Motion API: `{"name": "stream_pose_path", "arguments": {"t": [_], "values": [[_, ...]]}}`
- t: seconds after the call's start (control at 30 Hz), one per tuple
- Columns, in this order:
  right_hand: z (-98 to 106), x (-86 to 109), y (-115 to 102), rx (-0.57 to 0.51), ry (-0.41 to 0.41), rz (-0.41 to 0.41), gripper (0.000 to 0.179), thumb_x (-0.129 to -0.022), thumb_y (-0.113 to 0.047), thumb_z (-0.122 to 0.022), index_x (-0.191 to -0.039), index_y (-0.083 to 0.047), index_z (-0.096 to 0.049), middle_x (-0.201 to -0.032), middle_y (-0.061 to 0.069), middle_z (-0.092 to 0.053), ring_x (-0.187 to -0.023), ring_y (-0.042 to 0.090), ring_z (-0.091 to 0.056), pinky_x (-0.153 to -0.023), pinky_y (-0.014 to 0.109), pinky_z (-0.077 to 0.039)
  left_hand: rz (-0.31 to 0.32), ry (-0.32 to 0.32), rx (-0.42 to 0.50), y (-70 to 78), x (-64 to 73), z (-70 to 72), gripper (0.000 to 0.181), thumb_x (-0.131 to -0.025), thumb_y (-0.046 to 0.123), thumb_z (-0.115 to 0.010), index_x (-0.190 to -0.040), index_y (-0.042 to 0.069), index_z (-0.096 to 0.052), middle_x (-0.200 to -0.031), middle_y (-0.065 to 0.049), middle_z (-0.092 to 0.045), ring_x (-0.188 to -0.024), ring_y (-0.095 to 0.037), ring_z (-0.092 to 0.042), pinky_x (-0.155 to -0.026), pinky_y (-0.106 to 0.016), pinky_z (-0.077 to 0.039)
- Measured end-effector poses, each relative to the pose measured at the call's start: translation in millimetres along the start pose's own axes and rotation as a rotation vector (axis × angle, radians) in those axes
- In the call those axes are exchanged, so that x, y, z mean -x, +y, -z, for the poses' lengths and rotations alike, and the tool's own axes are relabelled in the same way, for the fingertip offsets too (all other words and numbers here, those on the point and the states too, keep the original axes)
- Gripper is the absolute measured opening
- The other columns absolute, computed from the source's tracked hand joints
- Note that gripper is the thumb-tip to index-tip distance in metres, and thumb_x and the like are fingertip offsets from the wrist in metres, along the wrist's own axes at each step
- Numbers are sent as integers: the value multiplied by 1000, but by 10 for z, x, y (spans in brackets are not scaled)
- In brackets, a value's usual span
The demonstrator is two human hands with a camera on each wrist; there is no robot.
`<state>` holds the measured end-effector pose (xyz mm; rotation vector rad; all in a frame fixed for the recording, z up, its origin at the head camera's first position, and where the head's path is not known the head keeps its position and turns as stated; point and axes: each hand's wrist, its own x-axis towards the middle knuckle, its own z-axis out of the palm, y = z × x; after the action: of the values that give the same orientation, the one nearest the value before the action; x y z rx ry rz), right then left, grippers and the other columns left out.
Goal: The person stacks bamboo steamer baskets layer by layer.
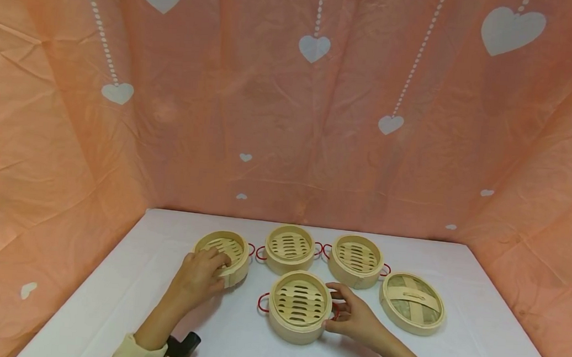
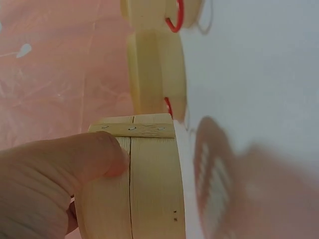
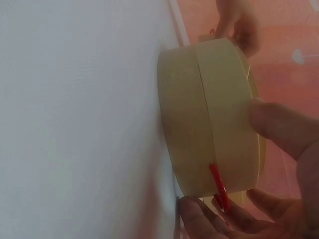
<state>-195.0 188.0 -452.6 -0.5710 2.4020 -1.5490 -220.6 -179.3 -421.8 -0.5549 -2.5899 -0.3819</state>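
Observation:
At the left, my left hand (image 1: 202,275) grips a round bamboo steamer basket (image 1: 237,276), fingers over its rim and onto the slatted base. In the left wrist view the thumb (image 2: 107,154) presses on the basket's outer wall (image 2: 157,184). Nearer the front stands another bamboo steamer basket (image 1: 297,334) with red handles. My right hand (image 1: 356,319) holds its right side: the right wrist view has the thumb (image 3: 279,122) against the wall and the fingers around the red handle (image 3: 218,184). Whether the left basket touches the table cannot be told.
Two more steamer baskets, a middle one (image 1: 285,267) and a right one (image 1: 353,278), stand behind. A round woven lid (image 1: 414,304) lies at the right. White cloth (image 1: 123,300) covers the table; pink heart-patterned drapes (image 1: 307,163) enclose its back and sides.

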Motion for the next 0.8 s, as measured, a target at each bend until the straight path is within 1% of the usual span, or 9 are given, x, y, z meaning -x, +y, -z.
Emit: {"name": "stream_pose_path", "arguments": {"t": [0.1, 0.3, 0.53, 0.67, 0.8], "values": [[-2, 1, -5, 4, 1, -4, 78, -79, -15, -78, -142, -1, -35, -130, 26, -51, -119, 42, -56, -88, 34, -54, -28, 25, -15, 22, -5, 24, 31, -63, 8, -78, -91, 17, -65, -83, 5, -58, -84, -18, -60, -72, -36, -40], [-3, 2, -9, 4, 1, -6, 78, -79, -15, -78, -142, -1, -35, -130, 27, -51, -119, 42, -55, -89, 35, -54, -108, 105, -36, 114, -30, 91, 33, -61, 9, -78, -90, 17, -66, -84, 3, -60, -82, -21, -61, -70, -38, -42], [-3, 0, -13, -2, 4, -15, 78, -78, -15, -78, -142, -2, -35, -130, 26, -51, -119, 42, -55, -89, 35, -54, -152, 136, -27, 265, -60, 182, 32, -62, 11, -76, -91, 20, -66, -85, 6, -59, -84, -17, -61, -74, -39, -43], [-1, 3, -20, -2, 3, -12, 78, -79, -16, -78, -142, -2, -35, -130, 26, -51, -120, 42, -55, -89, 34, -54, -184, 161, -15, 342, -85, 225, 31, -63, 11, -76, -91, 20, -66, -85, 7, -59, -84, -17, -61, -75, -39, -44], [0, 6, -27, -3, 1, -10, 78, -79, -16, -78, -142, -1, -35, -131, 26, -50, -120, 43, -54, -89, 35, -54, -207, 168, -20, 396, -104, 248, 31, -63, 12, -76, -90, 20, -66, -85, 7, -59, -85, -17, -61, -76, -38, -44]]}}
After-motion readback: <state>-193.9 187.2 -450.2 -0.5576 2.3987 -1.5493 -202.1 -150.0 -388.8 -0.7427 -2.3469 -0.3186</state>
